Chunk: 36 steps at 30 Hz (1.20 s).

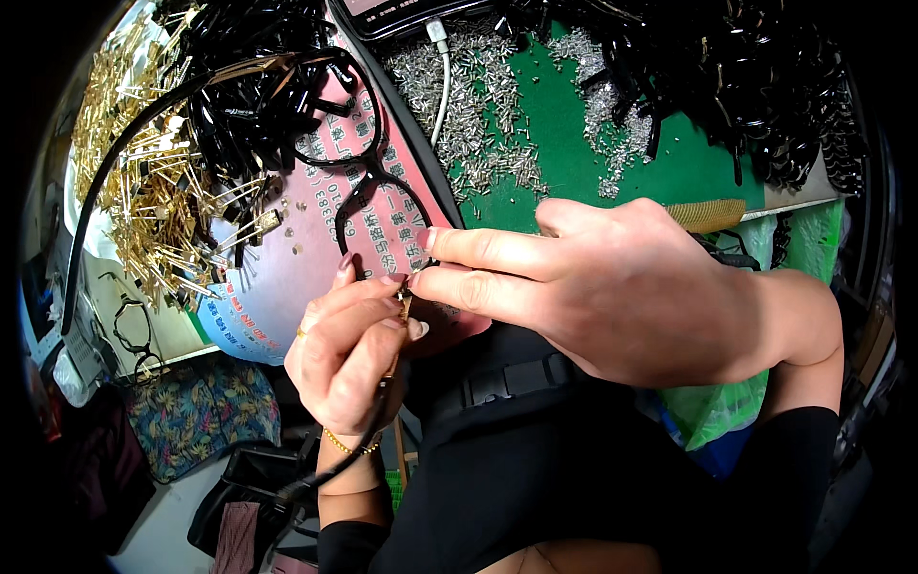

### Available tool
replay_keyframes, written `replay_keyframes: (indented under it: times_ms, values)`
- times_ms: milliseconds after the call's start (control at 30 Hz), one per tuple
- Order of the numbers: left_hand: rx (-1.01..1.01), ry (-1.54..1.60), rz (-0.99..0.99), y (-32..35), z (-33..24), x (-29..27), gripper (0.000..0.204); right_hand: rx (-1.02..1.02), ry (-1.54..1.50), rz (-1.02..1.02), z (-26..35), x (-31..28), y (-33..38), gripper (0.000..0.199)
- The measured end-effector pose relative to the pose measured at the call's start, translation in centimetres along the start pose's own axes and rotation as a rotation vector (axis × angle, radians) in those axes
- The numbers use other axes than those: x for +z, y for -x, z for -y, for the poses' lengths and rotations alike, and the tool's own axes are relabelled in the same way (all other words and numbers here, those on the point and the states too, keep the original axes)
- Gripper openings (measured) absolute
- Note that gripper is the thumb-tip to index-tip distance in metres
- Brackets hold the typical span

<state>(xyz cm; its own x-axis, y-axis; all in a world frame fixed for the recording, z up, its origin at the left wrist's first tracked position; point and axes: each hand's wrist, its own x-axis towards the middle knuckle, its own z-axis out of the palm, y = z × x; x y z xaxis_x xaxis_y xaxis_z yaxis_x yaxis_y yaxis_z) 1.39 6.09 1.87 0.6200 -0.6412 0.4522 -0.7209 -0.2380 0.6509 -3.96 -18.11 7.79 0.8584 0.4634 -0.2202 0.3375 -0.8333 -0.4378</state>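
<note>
A pair of black eyeglasses [373, 174] is held over a pink and blue printed sheet [258, 287], its far temple reaching out to the left. My left hand [335, 354] is closed, pinching the near temple [330, 474] close to its hinge; this temple runs back past my wrist. From the right, my right hand [612, 297] meets the near rim, with two fingers stretched out and their tips at the same hinge corner. Its thumb and remaining fingers are mostly hidden. Whether a small part sits between the fingertips cannot be made out.
Gold metal pieces with thin wires [143, 182] pile up at the left, beside glossy black parts [229, 124]. Small silver pins [478, 105] lie scattered on a green mat [564, 163]. A white cable [444, 86] joins a phone [392, 17]. Black eyewear parts [755, 77] heap at far right.
</note>
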Motion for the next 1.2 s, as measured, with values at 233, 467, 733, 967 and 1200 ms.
replay_keyframes:
  times_ms: [233, 467, 733, 967, 1200]
  values:
    - [-0.037, -0.082, 0.033, 0.3, -0.2, 0.1, 0.015, -0.002, -0.038, -0.044, 0.0, -0.1, -0.1, 0.061]
    - [-0.072, -0.111, 0.212, -1.7, 0.7, -1.0, 0.023, 0.017, -0.056, -0.085, -0.1, 0.2, -0.1, 0.059]
    - [0.060, 0.075, 0.104, -1.2, 0.8, -0.8, 0.023, 0.030, -0.086, -0.104, -0.1, 0.5, 0.0, 0.057]
    - [-0.012, 0.031, 0.067, -1.2, 0.7, -0.5, 0.019, 0.030, -0.088, -0.029, 0.0, -0.2, -0.2, 0.061]
    - [-0.055, -0.002, 0.142, -1.4, 0.6, -0.9, 0.018, 0.042, -0.046, 0.004, 0.2, -0.5, -0.4, 0.060]
